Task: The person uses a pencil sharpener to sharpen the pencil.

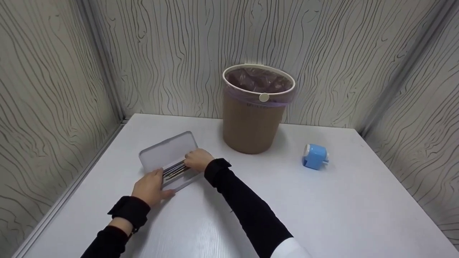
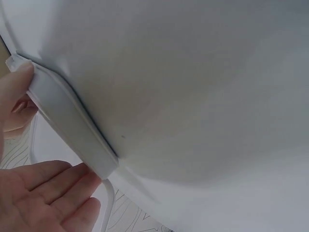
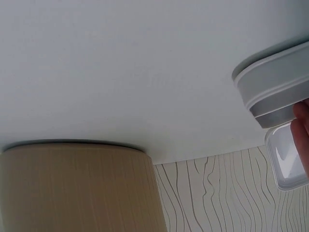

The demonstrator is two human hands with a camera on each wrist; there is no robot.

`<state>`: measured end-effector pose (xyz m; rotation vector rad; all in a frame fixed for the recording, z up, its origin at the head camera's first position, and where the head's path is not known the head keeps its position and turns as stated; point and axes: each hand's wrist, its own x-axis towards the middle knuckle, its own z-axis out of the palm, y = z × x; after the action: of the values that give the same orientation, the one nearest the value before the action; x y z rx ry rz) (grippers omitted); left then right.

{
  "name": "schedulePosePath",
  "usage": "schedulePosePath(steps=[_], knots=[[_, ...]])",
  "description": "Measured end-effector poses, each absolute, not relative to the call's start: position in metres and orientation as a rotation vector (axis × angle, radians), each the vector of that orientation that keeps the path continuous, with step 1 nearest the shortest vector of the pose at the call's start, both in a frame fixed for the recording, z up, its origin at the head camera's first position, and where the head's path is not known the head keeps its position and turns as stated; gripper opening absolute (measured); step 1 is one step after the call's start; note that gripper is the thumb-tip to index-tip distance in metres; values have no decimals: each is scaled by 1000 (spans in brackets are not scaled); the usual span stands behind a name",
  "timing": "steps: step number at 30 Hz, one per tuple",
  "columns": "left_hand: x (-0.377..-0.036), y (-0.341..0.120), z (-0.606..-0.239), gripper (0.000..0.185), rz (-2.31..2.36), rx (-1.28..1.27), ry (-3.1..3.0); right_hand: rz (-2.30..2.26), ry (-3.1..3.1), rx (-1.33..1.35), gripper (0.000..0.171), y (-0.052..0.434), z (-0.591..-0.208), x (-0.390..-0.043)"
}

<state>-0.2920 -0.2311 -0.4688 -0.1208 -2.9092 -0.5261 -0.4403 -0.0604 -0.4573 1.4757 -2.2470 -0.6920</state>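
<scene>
An open, pale metal pencil case [image 1: 168, 152] lies on the white table, its lid tipped back. Several dark and gold-striped pencils [image 1: 176, 170] lie inside it. My left hand [image 1: 150, 188] grips the case's near left end. In the left wrist view, the left thumb [image 2: 21, 77] is at one corner of the end wall and the fingers [image 2: 67, 193] at the other. My right hand [image 1: 199, 160] reaches into the right part of the case, curled over the pencils' ends. Its fingertips are hidden, so whether they pinch a pencil cannot be told.
A brown bin [image 1: 251, 125] with a purple liner stands at the back middle, just beyond the right hand. A blue pencil sharpener [image 1: 315, 156] with a crank sits at the right. Wood-patterned panels [image 1: 172, 53] enclose the table's back and sides.
</scene>
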Motion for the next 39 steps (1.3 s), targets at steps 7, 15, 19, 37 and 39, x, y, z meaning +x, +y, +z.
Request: schedulePosePath(steps=[7, 15, 19, 37, 39], knots=[[-293, -232, -470, 85, -521, -120, -2903, -709, -2250, 1407, 17, -50, -454, -439], [-293, -233, -467, 84, -534, -123, -2902, -564, -2341, 1362, 13, -39, -446, -436], [-293, -232, -467, 87, -555, -113, -2922, -436, -2417, 1308, 14, -30, -443, -434], [-297, -197, -449, 74, -569, -165, -2830, 851, -2728, 1066, 10, 23, -446, -418], [-302, -189, -446, 68, -692, -153, -2808, 928, -2717, 1048, 10, 30, -448, -414]])
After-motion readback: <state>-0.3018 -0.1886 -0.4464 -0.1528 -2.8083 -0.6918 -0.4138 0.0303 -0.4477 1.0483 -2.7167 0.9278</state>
